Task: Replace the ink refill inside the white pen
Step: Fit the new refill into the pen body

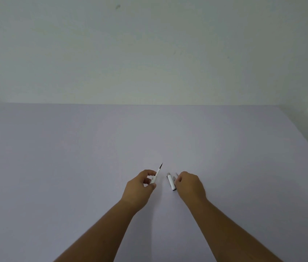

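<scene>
While the pale lilac table is meeting a plain off-white wall, the left hand is pinching the white pen front, tip angled away. The right hand is curling beside the pen cap half lying on the table; whether it is gripping anything is unclear.

No lettering to read anywhere here: the white pen piece pinched in the left hand shows a plain barrel, too small to reveal any brand or print, and the second white pen piece lying on the table beside the right hand shows nothing legible either. Table surface and wall carry no labels or signs.
</scene>
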A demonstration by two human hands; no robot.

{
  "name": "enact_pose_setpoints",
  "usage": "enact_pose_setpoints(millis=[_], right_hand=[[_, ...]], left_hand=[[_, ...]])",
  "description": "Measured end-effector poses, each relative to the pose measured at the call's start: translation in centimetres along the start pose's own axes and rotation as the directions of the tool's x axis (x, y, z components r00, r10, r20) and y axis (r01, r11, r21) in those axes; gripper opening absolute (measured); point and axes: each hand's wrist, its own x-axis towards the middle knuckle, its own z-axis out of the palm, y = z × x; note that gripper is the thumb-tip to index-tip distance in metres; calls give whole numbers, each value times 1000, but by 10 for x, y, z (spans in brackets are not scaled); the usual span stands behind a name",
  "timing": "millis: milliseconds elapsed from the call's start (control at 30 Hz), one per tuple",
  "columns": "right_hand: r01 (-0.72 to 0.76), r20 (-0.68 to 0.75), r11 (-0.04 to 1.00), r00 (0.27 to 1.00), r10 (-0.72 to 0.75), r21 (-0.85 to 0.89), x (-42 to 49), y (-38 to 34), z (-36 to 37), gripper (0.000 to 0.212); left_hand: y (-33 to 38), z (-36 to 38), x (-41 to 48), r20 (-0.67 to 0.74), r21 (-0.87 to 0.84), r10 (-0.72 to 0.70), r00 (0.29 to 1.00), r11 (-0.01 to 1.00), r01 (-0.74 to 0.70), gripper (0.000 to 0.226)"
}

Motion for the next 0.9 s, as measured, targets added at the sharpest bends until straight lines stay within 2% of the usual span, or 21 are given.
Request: enact_pose_setpoints(millis=[233, 300, 333, 400, 467, 533, 567, 733, 900], right_hand=[[6, -17, 1000, 1000, -6, -4, 0, 1, 5, 20], [0, -69, 997, 998, 6, 81, 0, 0, 1, 19], [-7, -94, 982, 995, 25, 190, -1, -3, -3, 19], [-17, -94, 858, 993, 77, 513, -1, -10, -14, 13], [-38, -49, 650, 992, 115, 759, -3, -19, -28, 5], [-48, -14, 498, 993, 120, 866, -7, -25, -39, 6], [-42, -11, 470, 994, 109, 882, -9, -27, -43, 8], [-30, 5, 495, 999, 52, 869, -17, -31, -53, 8], [6, -27, 512, 999, 34, 859, -24, -31, -58, 8]], left_hand=[[2, 0, 1, 13, 25, -6, 1000, 1000, 6, 23], [3, -1, 1, 16, 37, 1, 1000, 999, -1, 24], [4, -1, 0, 18, 43, 5, 1000, 999, -6, 25], [6, -1, -1, 22, 53, 11, 1000, 999, -12, 28], [8, -1, -2, 24, 65, 16, 1000, 998, -18, 32], [10, -1, -4, 25, 76, 20, 999, 997, -22, 33], [11, -1, -4, 25, 82, 22, 999, 996, -24, 32], [17, -1, -9, 23, 101, 50, 998, 994, -52, 36], [21, -3, -15, 17, 96, 66, 998, 993, -68, 29]])
